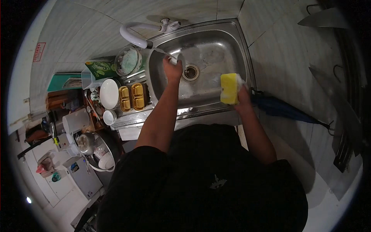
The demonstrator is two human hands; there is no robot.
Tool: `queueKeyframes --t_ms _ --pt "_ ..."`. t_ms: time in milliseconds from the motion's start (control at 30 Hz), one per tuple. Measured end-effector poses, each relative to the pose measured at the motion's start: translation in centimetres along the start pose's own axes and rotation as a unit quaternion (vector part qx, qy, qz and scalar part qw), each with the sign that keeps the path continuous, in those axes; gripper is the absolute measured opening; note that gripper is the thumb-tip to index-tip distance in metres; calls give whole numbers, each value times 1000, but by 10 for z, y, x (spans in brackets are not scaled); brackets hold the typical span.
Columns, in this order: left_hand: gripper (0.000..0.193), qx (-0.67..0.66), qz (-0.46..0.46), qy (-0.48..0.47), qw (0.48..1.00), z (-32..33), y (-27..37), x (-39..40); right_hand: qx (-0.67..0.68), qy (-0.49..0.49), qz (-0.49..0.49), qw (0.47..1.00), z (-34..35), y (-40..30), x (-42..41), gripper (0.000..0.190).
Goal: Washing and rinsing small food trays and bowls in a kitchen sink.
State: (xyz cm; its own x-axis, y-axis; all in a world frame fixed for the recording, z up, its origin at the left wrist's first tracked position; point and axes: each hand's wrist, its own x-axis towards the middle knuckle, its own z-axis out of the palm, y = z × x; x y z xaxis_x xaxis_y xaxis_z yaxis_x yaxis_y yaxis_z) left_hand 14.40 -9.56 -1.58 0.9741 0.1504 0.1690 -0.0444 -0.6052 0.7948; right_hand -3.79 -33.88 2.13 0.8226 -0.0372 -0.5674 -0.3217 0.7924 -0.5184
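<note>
My left hand (pixel 173 69) grips a small white dish (pixel 174 59), perhaps a cup or bowl, over the left part of the stainless steel sink (pixel 214 59). Water runs onto it from the white gooseneck faucet (pixel 133 36); the fingers hide much of its shape. Over the sink's front right corner, my right hand (pixel 244 95) holds a yellow sponge (pixel 229 88) with white suds along its right side. Between the two hands lies the round drain (pixel 190 72), left of the sponge.
Left of the sink, the drainboard (pixel 130 119) bears stacked white plates (pixel 109 94), small white bowls (pixel 109 117), gold divided trays (pixel 138 96) and a bowl of suds (pixel 129 61). A folded blue umbrella (pixel 287 108) hangs at the right. Large blades (pixel 324 18) are on the right wall.
</note>
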Motion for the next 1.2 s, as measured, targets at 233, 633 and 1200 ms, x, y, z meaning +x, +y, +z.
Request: queueKeyframes --t_ms 233,633,1200 --pt "45 107 95 -71 987 15 22 1 2 -50 -23 998 -11 1 -1 34" --pt "43 -3 -49 -124 991 -12 31 2 16 -50 -18 998 -23 -1 3 34" --pt "64 -625 -375 -176 662 -18 39 -3 41 -12 -19 999 -8 -7 7 32"
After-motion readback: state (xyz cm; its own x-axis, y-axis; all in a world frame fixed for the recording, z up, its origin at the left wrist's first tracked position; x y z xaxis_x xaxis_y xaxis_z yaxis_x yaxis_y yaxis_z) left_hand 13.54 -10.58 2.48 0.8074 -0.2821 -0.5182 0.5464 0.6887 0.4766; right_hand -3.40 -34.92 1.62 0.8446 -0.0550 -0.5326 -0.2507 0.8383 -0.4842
